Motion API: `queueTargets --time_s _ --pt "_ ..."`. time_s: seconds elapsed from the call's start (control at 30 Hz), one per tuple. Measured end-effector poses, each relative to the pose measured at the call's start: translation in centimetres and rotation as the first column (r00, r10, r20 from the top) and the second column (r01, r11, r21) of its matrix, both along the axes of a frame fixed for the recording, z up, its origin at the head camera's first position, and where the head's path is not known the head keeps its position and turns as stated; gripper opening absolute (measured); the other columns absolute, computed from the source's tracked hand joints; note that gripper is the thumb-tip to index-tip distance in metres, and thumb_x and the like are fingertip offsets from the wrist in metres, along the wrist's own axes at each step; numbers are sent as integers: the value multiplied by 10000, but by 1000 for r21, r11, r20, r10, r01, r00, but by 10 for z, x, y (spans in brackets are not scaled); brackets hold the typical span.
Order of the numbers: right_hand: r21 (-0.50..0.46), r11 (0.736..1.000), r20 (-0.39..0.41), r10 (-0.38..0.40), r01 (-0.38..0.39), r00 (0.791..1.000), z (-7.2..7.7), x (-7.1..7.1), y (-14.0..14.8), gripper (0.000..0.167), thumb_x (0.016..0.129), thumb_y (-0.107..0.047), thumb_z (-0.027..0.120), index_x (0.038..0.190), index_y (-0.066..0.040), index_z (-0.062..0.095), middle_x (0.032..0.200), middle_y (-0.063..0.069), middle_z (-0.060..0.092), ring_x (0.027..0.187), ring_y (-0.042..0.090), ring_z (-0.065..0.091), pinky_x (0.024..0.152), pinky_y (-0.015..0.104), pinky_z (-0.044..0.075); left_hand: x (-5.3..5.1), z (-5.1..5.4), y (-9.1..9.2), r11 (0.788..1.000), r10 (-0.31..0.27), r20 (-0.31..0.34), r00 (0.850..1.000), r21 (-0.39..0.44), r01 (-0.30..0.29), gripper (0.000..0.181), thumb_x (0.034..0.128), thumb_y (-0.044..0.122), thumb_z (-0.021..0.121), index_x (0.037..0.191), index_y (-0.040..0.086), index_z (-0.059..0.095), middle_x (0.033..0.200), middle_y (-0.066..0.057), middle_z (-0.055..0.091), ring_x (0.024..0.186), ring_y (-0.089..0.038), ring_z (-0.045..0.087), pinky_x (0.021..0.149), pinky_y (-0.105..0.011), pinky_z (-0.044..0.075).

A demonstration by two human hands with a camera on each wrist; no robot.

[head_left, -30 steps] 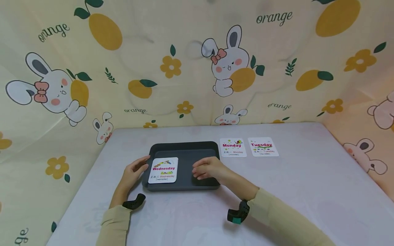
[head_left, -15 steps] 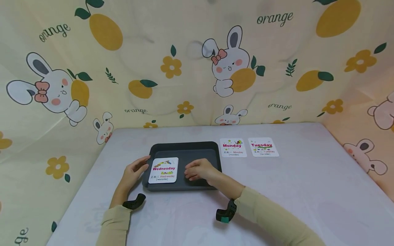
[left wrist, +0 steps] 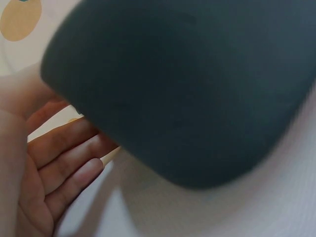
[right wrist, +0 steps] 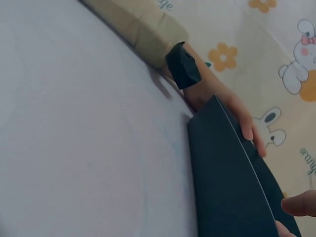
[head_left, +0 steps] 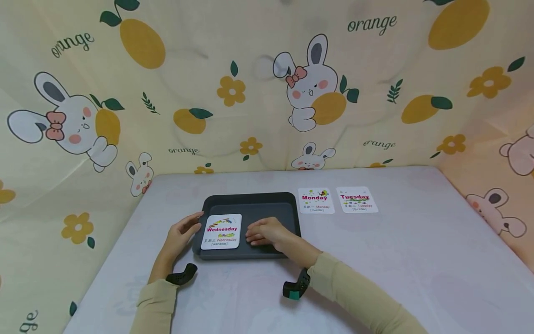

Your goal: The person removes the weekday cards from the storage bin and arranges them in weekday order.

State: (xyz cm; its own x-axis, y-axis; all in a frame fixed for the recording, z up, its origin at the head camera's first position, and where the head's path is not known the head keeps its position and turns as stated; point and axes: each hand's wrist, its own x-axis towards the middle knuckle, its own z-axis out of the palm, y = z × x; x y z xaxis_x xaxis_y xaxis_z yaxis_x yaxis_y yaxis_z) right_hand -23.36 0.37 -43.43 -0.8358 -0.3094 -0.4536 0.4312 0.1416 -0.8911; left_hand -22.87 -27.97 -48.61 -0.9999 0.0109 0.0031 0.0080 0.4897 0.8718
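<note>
A dark grey tray [head_left: 250, 198] lies on the table, its outer side [left wrist: 187, 98] filling most of the left wrist view. Inside it at the left is a white card reading "Wednesday" [head_left: 221, 231]. My left hand [head_left: 176, 239] touches the tray's left edge, its fingers [left wrist: 66, 170] fairly straight against the outside. Over the tray's right half, my right hand [head_left: 269, 233] hangs with loosely bent fingers, just right of the card and apart from it. I see nothing in its grasp. Only parts of its digits [right wrist: 300, 203] show in the right wrist view.
To the right of the tray lie two more white cards, "Monday" [head_left: 315, 201] and "Tuesday" [head_left: 357, 200], side by side. The table [head_left: 396, 260] has a pale cover. A patterned cloth [head_left: 258, 93] with rabbits and oranges hangs behind it.
My right hand has moved left across the tray toward the "Wednesday" card and slightly nearer to me. The left hand, the tray and the cards have stayed in place.
</note>
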Motion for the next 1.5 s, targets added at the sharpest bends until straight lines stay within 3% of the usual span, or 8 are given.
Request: queueTargets --time_s 0.13,0.43,0.67,0.8,0.9,1.13,1.33,1.5 --pt "-14 1000 17 -28 28 999 -1 -2 -4 280 906 -53 621 1162 61 631 1067 220 725 733 112 715 662 229 591 0 0 0 999 -11 -10 1000 34 11 449 972 298 562 1397 165 507 1467 -78 510 1352 -265 472 919 -1 361" --pt "-22 997 58 -70 71 996 -4 -1 -17 302 885 -29 634 1170 70 625 1033 208 738 728 110 718 679 235 595 0 0 -1 999 -19 -17 1000 45 19 447 973 290 560 1396 153 506 1465 -85 509 1348 -267 472 899 21 346" --pt "-42 994 73 -102 105 992 -5 0 -22 299 886 -4 619 1171 84 617 1045 218 731 717 112 712 710 261 601 0 0 -2 1000 -12 -20 1000 26 13 441 977 287 554 1397 162 506 1452 -78 524 1124 150 478 901 21 345" --pt "-48 992 70 -117 121 991 -6 -1 -24 297 876 21 619 1163 98 621 1003 217 738 681 105 697 696 261 602 1 1 -1 1000 -8 -22 1000 14 9 442 976 291 555 1397 167 506 1447 -82 528 1056 220 445 893 22 344" --pt "-48 989 69 -140 143 988 -7 -2 -26 299 861 40 627 1153 103 625 917 183 744 644 93 678 674 249 599 1 0 -1 1000 -3 -14 1000 11 3 441 974 301 557 1396 183 509 1448 -72 528 1092 162 463 892 20 347" --pt "-26 985 3 -169 169 986 -9 -1 -35 286 815 47 681 1097 86 648 875 143 726 591 63 636 643 219 589 0 -1 0 1000 -6 -20 1000 23 6 441 971 295 564 1392 176 514 1440 -78 535 1290 -212 500 894 2 356" --pt "32 988 -142 -146 152 979 -15 -1 -41 244 758 31 750 979 81 660 737 81 699 516 55 588 524 187 543 -1 -1 0 1000 -9 -18 1000 22 9 445 967 306 570 1390 178 516 1443 -77 532 1298 -234 498 901 -29 385" --pt "35 988 -170 -143 151 975 -18 -2 -43 259 752 52 737 990 73 636 640 10 636 481 53 565 467 174 508 -1 -2 -1 1000 -11 -4 1000 23 11 449 971 306 561 1399 181 505 1461 -79 514 1332 -254 489 1084 -307 438"
